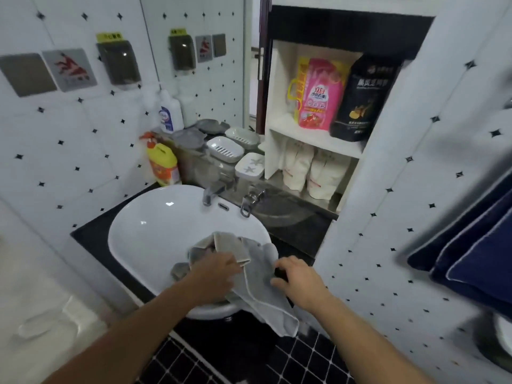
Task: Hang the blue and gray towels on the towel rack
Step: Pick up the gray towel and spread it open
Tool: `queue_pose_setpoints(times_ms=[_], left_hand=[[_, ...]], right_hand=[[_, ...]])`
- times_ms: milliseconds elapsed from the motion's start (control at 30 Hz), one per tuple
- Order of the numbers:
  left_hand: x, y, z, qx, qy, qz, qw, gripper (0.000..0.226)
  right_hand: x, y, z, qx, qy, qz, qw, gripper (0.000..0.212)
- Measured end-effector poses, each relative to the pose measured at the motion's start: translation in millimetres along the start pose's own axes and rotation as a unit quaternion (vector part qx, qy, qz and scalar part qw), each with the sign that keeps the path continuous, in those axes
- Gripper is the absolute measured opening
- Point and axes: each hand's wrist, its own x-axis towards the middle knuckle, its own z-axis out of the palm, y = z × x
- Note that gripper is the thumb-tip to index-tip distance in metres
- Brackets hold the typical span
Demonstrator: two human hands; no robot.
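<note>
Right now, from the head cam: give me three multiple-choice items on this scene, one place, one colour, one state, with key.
1. Where is the gray towel?
A. on a shelf
B. over the front rim of the sink
C. on the floor
2. What colour is the pouch beside the black pouch?
A. pink
B. green
C. blue
3. What is the left hand doing?
A. hanging idle
B. turning the faucet
C. holding the gray towel

Key: B, it drapes over the rim; A, the pink pouch stands next to it; C, it grips the towel's folds.

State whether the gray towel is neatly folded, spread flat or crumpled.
Crumpled: the gray towel lies in loose bunched folds over the sink rim, one corner hanging off the front.
</note>
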Motion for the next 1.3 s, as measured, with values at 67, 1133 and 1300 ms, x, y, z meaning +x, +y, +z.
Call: queue_pose_setpoints(times_ms=[67,1133,1300], left_hand=[[6.6,-2.8,21.9,-0.029,-0.022,-0.005,0.999,0.028],[140.7,133.9,-245.9,-0.310,0.043,0.131,0.941,0.057],[149.6,181.6,-280.3,-0.136,0.088,0.124,0.979,0.040]], right_hand=[[7.7,1.6,37.6,0.022,-0.050,0.043,0.998,0.047],[-210.3,102.1,-285.9,0.290,0.365,0.021,0.884,0.031],[-292.7,157.2,-324.3,0.265,0.443,0.077,0.853,0.024]])
